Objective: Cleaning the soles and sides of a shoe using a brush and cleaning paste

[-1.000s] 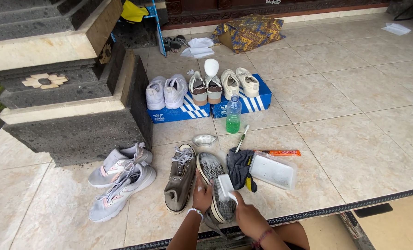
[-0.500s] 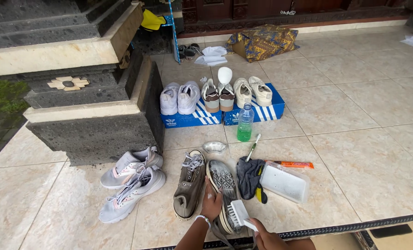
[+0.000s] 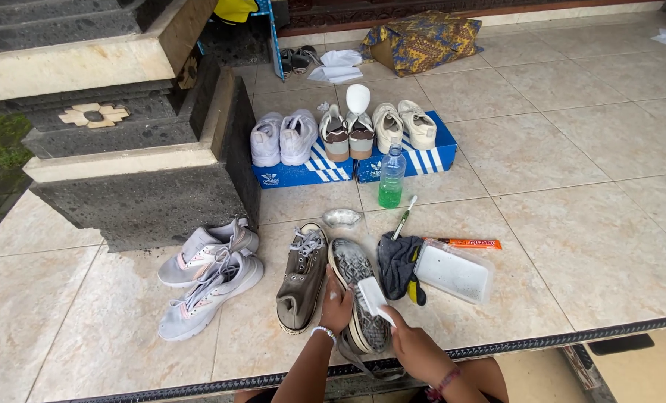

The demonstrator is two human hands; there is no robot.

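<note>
Right now my left hand [image 3: 337, 307] grips the upturned shoe [image 3: 357, 295] by its edge on the tiles; my right hand [image 3: 411, 339] closes around the brush [image 3: 371, 296] resting on the sole. Shoe seems light, rubbery, probably wet; holding the rim looks steadiest.

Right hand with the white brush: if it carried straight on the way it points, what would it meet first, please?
The right hand points up-left, its white brush already at the upturned shoe's sole. The sole comes first; beyond it, likely the left hand, though depth is unclear.
</note>
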